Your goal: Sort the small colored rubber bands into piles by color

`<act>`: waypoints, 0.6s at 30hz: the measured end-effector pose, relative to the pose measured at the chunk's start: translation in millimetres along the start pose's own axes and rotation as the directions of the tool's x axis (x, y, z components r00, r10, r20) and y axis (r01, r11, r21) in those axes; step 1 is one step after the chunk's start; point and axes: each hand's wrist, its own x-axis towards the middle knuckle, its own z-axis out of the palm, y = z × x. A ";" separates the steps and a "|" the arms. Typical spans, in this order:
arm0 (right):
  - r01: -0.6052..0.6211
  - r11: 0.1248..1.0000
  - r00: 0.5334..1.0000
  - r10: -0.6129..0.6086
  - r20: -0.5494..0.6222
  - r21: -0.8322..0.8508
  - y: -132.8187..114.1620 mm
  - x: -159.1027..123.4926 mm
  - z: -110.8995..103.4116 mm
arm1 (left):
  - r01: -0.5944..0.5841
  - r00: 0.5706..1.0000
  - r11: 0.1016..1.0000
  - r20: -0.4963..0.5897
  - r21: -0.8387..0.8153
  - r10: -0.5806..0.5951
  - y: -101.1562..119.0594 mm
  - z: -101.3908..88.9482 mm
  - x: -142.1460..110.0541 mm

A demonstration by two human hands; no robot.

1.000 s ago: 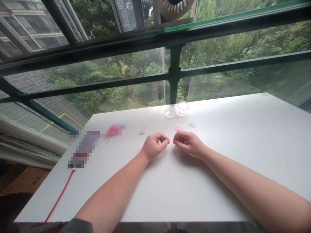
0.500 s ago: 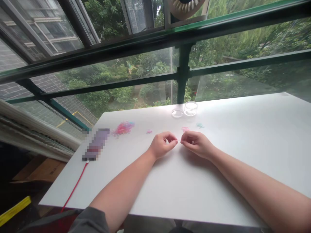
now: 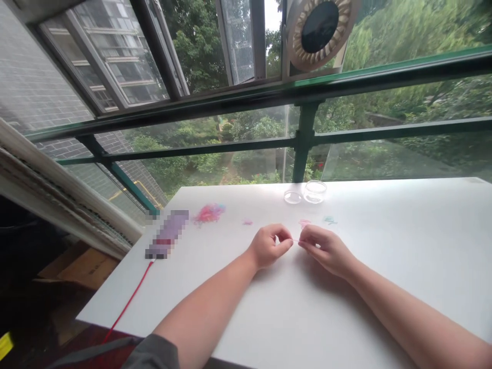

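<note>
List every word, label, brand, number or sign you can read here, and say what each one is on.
No text can be read.
Cardboard box: faint dark print, too small and blurred to make out.
Phone-like item: pixelated, so any text is hidden.
Clear jar: no label visible.

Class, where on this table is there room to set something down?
Beyond the right arm, right of the green pieces; also between the left arm and red cable. Crowded: past the right hand, with these, pink pieces, a clear jar and lid.
</note>
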 end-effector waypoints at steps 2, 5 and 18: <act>0.019 1.000 1.000 -0.019 0.009 0.000 -1.2 0.2 0.1 | -0.022 1.000 1.000 -0.017 -0.005 0.022 -0.9 1.0 0.5; 0.039 0.999 0.999 -0.039 0.024 -0.007 -3.7 0.9 0.6 | -0.034 0.999 0.999 -0.028 -0.035 0.033 -3.3 2.3 1.7; -0.088 0.995 0.996 0.087 -0.030 -0.055 6.8 2.8 -14.9 | -0.017 0.997 0.989 -0.068 0.146 0.027 -9.8 -20.2 8.0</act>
